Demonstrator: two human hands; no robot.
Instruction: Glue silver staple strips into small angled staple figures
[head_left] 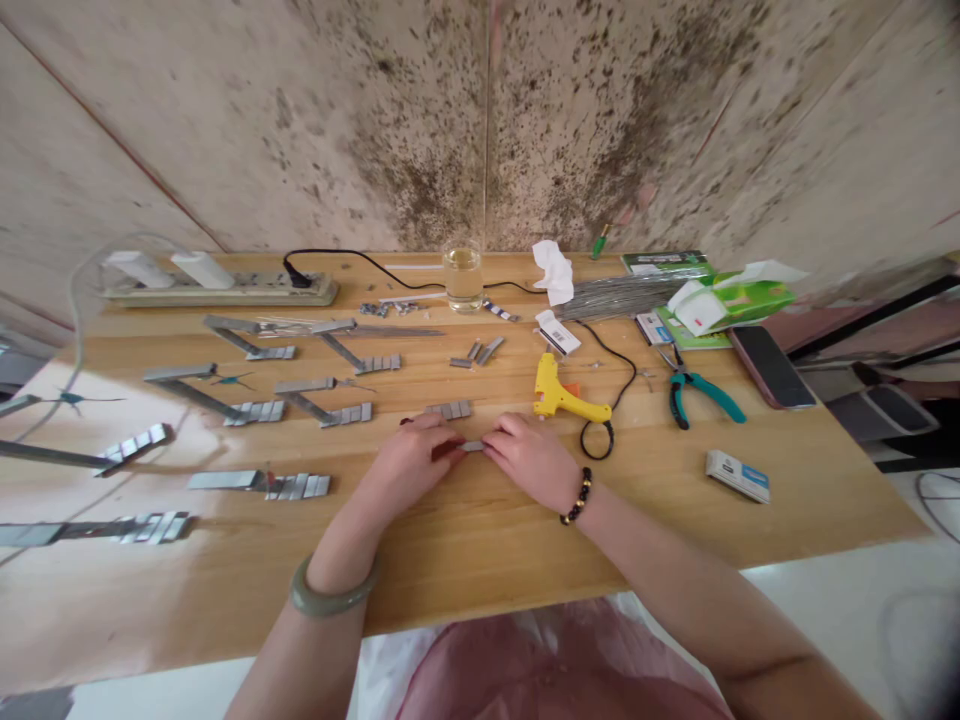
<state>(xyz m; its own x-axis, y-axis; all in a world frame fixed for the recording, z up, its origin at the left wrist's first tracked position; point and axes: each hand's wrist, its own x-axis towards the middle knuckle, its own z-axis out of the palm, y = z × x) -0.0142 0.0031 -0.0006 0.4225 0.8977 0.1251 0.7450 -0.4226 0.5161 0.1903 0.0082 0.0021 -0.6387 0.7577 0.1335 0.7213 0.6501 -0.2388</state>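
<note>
My left hand [409, 462] and my right hand [536, 460] meet over the table near its middle. Between their fingertips is a small grey staple strip [472, 446], pinched at one end by each hand. Just beyond the left fingers lies a row of joined grey staple strips [450, 409]. Loose staple strips [476, 352] rest farther back. To the right of centre, a yellow glue gun [559, 392] lies on its side near my right hand.
Several folded shapes built from grey strips [300, 487] stand at left. At the back are a power strip [247, 291], a glass of yellowish liquid [463, 280] and a wire bundle [622, 294]. Pliers [705, 393], a phone [772, 366] and a small box [738, 476] lie right.
</note>
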